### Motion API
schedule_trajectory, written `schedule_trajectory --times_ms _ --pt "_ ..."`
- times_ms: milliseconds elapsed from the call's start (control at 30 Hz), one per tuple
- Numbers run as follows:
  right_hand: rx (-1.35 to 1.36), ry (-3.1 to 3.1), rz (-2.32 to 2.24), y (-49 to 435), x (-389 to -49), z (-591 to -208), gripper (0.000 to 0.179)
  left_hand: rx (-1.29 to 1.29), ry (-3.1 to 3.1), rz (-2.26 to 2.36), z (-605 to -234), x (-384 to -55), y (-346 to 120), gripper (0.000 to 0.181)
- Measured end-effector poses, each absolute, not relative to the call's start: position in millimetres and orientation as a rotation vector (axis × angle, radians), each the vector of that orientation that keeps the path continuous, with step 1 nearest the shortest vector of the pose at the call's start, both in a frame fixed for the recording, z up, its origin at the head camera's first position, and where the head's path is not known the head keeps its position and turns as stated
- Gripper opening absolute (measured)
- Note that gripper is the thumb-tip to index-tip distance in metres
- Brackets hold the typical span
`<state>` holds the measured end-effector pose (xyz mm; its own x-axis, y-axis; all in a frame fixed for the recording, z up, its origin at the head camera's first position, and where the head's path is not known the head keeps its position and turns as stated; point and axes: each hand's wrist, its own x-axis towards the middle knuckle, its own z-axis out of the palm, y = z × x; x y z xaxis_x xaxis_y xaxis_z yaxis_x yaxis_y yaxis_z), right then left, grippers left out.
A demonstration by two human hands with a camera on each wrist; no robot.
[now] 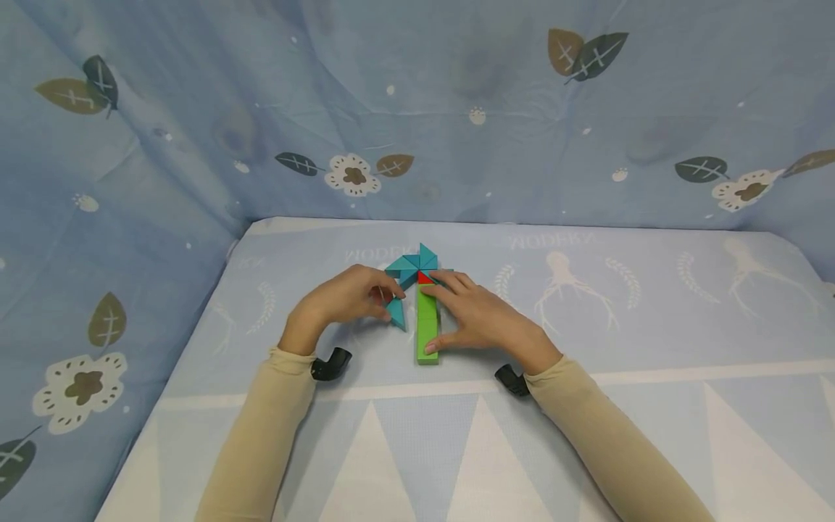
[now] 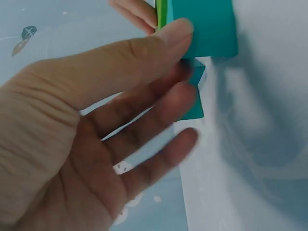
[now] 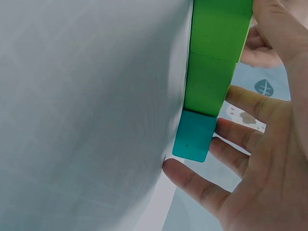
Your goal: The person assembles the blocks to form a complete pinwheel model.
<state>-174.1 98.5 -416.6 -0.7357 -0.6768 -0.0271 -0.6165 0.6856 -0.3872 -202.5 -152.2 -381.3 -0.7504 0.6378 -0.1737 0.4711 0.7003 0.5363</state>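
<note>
My left hand (image 1: 349, 296) pinches a teal triangular block (image 1: 396, 315) between thumb and fingertips, left of a column of green blocks (image 1: 427, 322). The left wrist view shows the thumb against this teal block (image 2: 211, 29). My right hand (image 1: 479, 315) rests on the green column, its thumb on the near end and its fingers extended toward the far end. In the right wrist view, fingertips touch the green blocks (image 3: 209, 84) and a teal block (image 3: 195, 136). Beyond the column lies a red triangular block (image 1: 423, 278), with several teal triangular blocks (image 1: 427, 257) fanned around it, partly hidden by the right hand.
The blocks lie on a table covered with a pale patterned cloth (image 1: 626, 312). Blue fabric (image 1: 430, 109) with leaf and flower prints hangs behind and to the left. Black wrist mounts (image 1: 331, 365) sit at both sleeve cuffs.
</note>
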Motion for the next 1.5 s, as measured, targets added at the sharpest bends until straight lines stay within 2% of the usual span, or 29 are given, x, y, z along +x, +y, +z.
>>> schedule_trajectory --times_ms 200,633,1500 --pt "-1.04 2.723 -0.52 98.8 -174.4 -416.0 0.099 0.918 2.675 0.627 -383.8 -204.5 -148.2 0.037" --pt "-1.067 2.726 -0.532 97.8 -173.4 -416.6 0.1 0.924 2.718 0.614 -385.8 -204.2 -148.2 0.023" --pt "-1.068 2.718 -0.558 98.7 -174.0 -417.2 0.099 0.954 2.879 0.52 -392.3 -201.3 -134.9 0.017"
